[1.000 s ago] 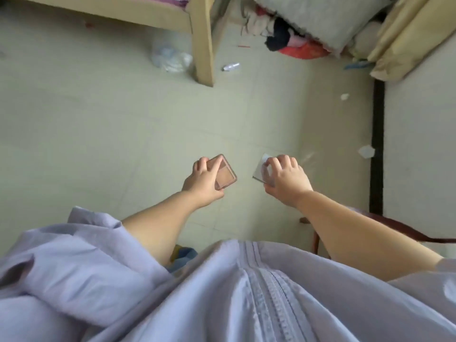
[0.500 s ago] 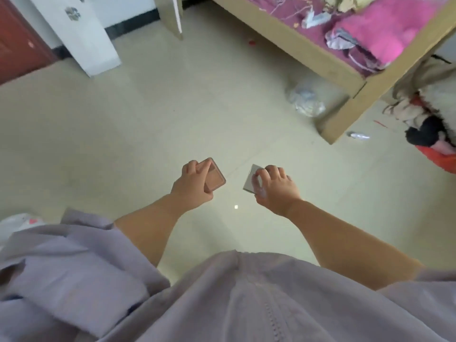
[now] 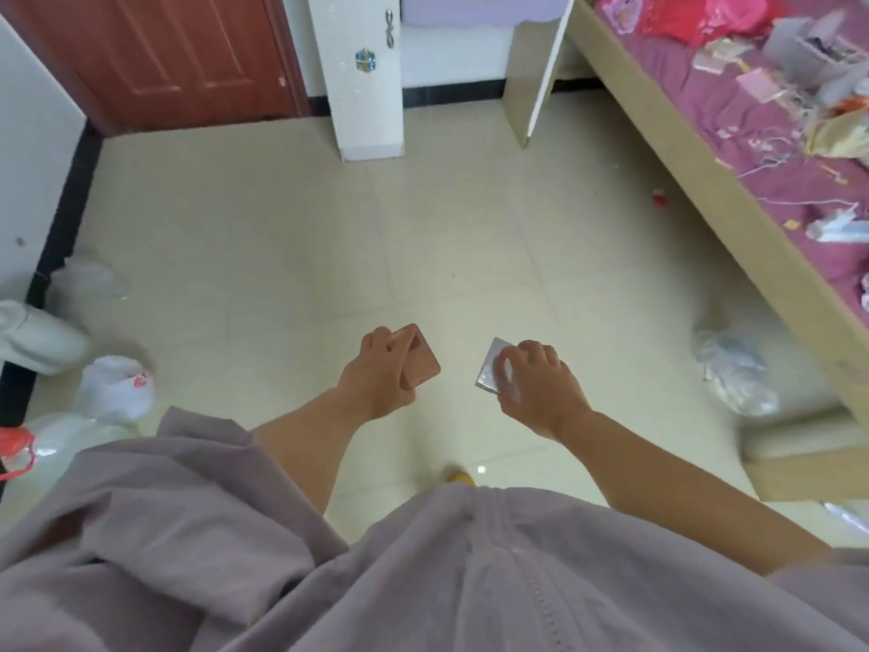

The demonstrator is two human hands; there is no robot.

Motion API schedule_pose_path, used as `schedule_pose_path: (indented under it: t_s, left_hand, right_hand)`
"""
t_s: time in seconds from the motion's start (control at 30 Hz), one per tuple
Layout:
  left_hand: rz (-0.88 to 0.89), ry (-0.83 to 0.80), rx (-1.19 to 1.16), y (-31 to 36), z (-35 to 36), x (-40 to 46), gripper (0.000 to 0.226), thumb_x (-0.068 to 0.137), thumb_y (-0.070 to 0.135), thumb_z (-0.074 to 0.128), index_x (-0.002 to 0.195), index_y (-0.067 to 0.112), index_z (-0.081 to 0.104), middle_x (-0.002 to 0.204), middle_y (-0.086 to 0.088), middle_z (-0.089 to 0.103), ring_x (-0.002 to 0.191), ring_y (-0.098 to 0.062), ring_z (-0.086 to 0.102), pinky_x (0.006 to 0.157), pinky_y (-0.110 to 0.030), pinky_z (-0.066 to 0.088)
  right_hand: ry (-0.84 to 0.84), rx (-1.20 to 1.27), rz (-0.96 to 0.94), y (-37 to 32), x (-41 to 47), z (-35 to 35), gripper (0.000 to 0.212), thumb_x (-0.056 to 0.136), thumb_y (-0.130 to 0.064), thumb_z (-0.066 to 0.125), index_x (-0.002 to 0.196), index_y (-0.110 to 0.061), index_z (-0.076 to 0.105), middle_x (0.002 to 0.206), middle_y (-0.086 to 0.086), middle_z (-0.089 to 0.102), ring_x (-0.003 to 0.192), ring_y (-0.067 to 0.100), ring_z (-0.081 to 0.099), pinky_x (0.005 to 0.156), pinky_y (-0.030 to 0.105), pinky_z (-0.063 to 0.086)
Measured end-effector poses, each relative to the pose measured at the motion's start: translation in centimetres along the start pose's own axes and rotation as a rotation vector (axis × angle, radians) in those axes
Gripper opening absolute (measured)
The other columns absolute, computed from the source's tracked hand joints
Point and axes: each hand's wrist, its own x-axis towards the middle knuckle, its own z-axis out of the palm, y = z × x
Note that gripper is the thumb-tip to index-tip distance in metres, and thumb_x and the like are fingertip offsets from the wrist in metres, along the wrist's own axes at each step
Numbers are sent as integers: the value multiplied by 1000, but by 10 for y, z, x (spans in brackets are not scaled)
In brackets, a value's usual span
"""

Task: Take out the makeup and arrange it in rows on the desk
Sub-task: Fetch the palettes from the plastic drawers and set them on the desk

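My left hand (image 3: 376,378) grips a flat pink square makeup compact (image 3: 420,362), tilted, with fingers wrapped over its top edge. A small silvery square compact (image 3: 489,367) sits in my right hand (image 3: 536,388), fingers curled over it. Both hands are held out in front of my body above the pale tiled floor, about a hand's width apart. No desk top is in view.
A wooden bed frame (image 3: 696,181) with a pink cover and scattered clutter runs along the right. White furniture legs (image 3: 369,87) and a red-brown door (image 3: 178,54) stand ahead. Plastic bags (image 3: 115,388) lie at the left, another bag (image 3: 733,369) by the bed.
My view has swung left across the room, from the bed corner to the door and white furniture. Both hands keep holding the same compacts in front of me.
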Motion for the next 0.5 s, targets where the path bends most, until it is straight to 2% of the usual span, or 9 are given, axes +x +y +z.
schedule_pose_path:
  t_s: [0.23, 0.37, 0.5]
  left_hand:
    - [13, 76, 2, -4, -58, 113, 78, 75, 23, 64, 142, 26, 24, 132, -7, 30, 122, -25, 30, 76, -39, 52]
    - [-119, 84, 13, -49, -87, 166, 81, 77, 25, 65, 145, 24, 21, 137, -9, 28, 125, -28, 30, 81, -41, 51]
    - [-165, 58, 50, -113, -127, 225, 84, 77, 29, 66, 146, 23, 18, 138, -9, 26, 126, -28, 29, 84, -41, 51]
  right_hand:
    - [-28, -76, -118, 27, 157, -54, 48, 86, -34, 54, 128, -14, 41, 128, 9, 43, 115, 29, 42, 88, 33, 44]
    - [-52, -72, -219, 7, 246, -70, 52, 85, -34, 55, 130, -13, 40, 130, 10, 42, 116, 29, 41, 88, 33, 44]
    - [-41, -73, -273, -24, 345, -82, 53, 84, -35, 56, 130, -15, 40, 130, 9, 42, 116, 28, 42, 88, 33, 45]
